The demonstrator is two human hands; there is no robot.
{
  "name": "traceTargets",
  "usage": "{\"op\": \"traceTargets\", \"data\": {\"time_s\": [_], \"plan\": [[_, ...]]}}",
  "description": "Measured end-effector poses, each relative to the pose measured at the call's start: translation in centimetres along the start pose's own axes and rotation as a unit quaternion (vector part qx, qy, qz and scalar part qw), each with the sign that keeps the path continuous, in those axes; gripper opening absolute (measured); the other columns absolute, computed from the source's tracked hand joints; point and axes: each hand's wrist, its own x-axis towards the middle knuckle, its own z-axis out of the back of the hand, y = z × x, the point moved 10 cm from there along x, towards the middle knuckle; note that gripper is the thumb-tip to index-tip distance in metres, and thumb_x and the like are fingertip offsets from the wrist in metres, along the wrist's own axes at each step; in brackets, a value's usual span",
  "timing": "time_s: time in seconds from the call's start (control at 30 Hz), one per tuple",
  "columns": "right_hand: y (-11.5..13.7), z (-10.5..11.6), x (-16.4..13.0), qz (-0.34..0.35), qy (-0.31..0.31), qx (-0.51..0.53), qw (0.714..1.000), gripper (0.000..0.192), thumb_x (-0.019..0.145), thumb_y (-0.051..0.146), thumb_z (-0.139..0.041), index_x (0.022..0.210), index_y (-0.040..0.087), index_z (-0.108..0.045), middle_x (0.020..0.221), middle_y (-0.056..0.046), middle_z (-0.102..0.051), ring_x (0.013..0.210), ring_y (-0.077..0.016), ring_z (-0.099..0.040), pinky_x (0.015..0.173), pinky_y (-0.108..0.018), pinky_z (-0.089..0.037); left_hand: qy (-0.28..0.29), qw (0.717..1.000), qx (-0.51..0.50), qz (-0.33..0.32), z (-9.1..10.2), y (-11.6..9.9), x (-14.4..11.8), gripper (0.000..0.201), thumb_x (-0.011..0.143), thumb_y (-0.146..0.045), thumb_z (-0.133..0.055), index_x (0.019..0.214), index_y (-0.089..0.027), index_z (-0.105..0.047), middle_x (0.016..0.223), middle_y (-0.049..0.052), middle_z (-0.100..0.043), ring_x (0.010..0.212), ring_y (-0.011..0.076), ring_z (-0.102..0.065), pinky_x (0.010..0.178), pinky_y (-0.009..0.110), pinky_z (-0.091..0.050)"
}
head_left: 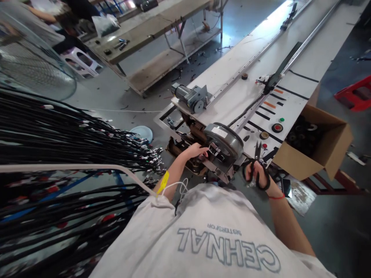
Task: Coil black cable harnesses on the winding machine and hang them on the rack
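Note:
My left hand (197,150) reaches to the near end of the long bench, its index finger stretched toward a small metal block (215,150) inside a dark ring-shaped machine (236,139). Whether the fingertip touches the block I cannot tell. Its other fingers are partly hidden. My right hand (261,175) is closed around the black handles of a pair of scissors (257,152), blades pointing away from me, just right of the ring machine. A black cable (246,110) runs from the ring machine to a dark holder (271,82) on the bench rail.
A motor (188,95) sits at the bench's left corner. Tape rolls and buttons (277,127) lie along the white bench top (228,73). An open cardboard box (304,160) stands right. Black cables (72,131) hang left, beside a fan (34,58). A person's arm (43,15) shows at upper left.

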Motion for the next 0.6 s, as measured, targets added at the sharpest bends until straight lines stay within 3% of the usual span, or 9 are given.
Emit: {"op": "traceTargets", "data": {"time_s": [0.07,0.1,0.17,0.27,0.3,0.37,0.43,0.5,0.6], "plan": [[-0.8,4.7,1.2,-0.034,-0.129,-0.129,0.983,0.052,0.088,0.070,-0.044,0.065,0.024,-0.050,0.055,-0.004,-0.055,0.057,-0.0208,-0.054,0.061,-0.034,-0.047,0.076,0.979,-0.184,-0.031,-2.9,-1.0,-1.0,0.058,0.093,-0.060,-0.042,0.071,-0.014,-0.070,0.055,0.005,-0.060,0.048,0.0141,-0.054,0.063,0.031,-0.051],[-1.5,6.7,1.7,-0.068,-0.183,-0.197,0.961,0.047,0.086,0.067,-0.050,0.066,0.024,-0.051,0.055,-0.004,-0.054,0.059,-0.0222,-0.055,0.063,-0.035,-0.047,0.078,0.963,-0.257,-0.039,-3.9,-1.4,-1.5,0.063,0.094,-0.063,-0.037,0.080,-0.013,-0.072,0.057,0.005,-0.062,0.044,0.0112,-0.049,0.062,0.030,-0.052],[-2.8,9.6,2.5,-0.129,-0.261,-0.316,0.903,0.037,0.081,0.058,-0.060,0.075,0.021,-0.057,0.065,-0.007,-0.059,0.071,-0.0270,-0.060,0.071,-0.039,-0.048,0.029,0.932,-0.353,-0.072,-4.7,-2.2,-2.2,0.061,0.093,-0.065,-0.041,0.104,-0.012,-0.071,0.073,0.006,-0.070,0.047,0.0090,-0.050,0.065,0.029,-0.053],[-3.5,10.5,4.6,-0.121,-0.290,-0.415,0.854,0.038,0.079,0.045,-0.063,0.100,0.014,-0.063,0.092,-0.015,-0.066,0.096,-0.0317,-0.062,0.087,-0.042,-0.047,-0.071,0.895,-0.419,-0.134,-4.3,-2.9,-3.3,0.062,0.088,-0.057,-0.057,0.135,-0.018,-0.054,0.109,0.009,-0.071,0.077,0.0141,-0.065,0.080,0.030,-0.053],[-3.4,10.4,5.4,-0.095,-0.286,-0.428,0.852,0.040,0.080,0.043,-0.062,0.105,0.012,-0.063,0.099,-0.017,-0.065,0.102,-0.0317,-0.060,0.091,-0.042,-0.046,-0.088,0.886,-0.435,-0.132,-4.2,-2.8,-3.4,0.062,0.088,-0.055,-0.057,0.139,-0.020,-0.049,0.113,0.009,-0.070,0.083,0.0157,-0.065,0.081,0.031,-0.053],[-2.1,10.5,7.1,-0.031,-0.287,-0.443,0.849,0.044,0.081,0.041,-0.058,0.111,0.010,-0.062,0.111,-0.020,-0.061,0.110,-0.0309,-0.056,0.098,-0.042,-0.043,-0.076,0.877,-0.466,-0.091,-4.5,-2.3,-2.8,0.055,0.092,-0.052,-0.052,0.136,-0.020,-0.051,0.104,0.008,-0.070,0.076,0.0149,-0.063,0.071,0.029,-0.052],[0.0,11.9,8.7,0.019,-0.308,-0.456,0.835,0.045,0.083,0.039,-0.054,0.115,0.008,-0.061,0.121,-0.022,-0.057,0.120,-0.0304,-0.050,0.104,-0.042,-0.039,-0.010,0.879,-0.474,-0.046,-5.6,-2.5,-1.9,0.044,0.093,-0.050,-0.049,0.120,-0.016,-0.061,0.078,0.004,-0.065,0.055,0.0106,-0.052,0.055,0.025,-0.046],[2.3,14.9,10.5,0.028,-0.342,-0.467,0.815,0.045,0.083,0.035,-0.052,0.118,0.007,-0.060,0.134,-0.024,-0.050,0.129,-0.0307,-0.042,0.108,-0.043,-0.034,0.061,0.896,-0.438,-0.040,-6.5,-3.5,-1.3,0.042,0.094,-0.051,-0.047,0.102,-0.014,-0.065,0.055,-0.002,-0.049,0.041,0.0079,-0.036,0.045,0.022,-0.037],[4.8,21.1,12.9,-0.031,-0.392,-0.478,0.785,0.047,0.083,0.031,-0.051,0.123,0.008,-0.059,0.150,-0.023,-0.036,0.134,-0.0348,-0.036,0.109,-0.049,-0.032,0.057,0.956,-0.274,-0.091,-6.0,-5.0,-1.0,0.042,0.093,-0.053,-0.047,0.088,-0.015,-0.065,0.043,-0.006,-0.037,0.037,0.0097,-0.034,0.046,0.024,-0.036]]}}
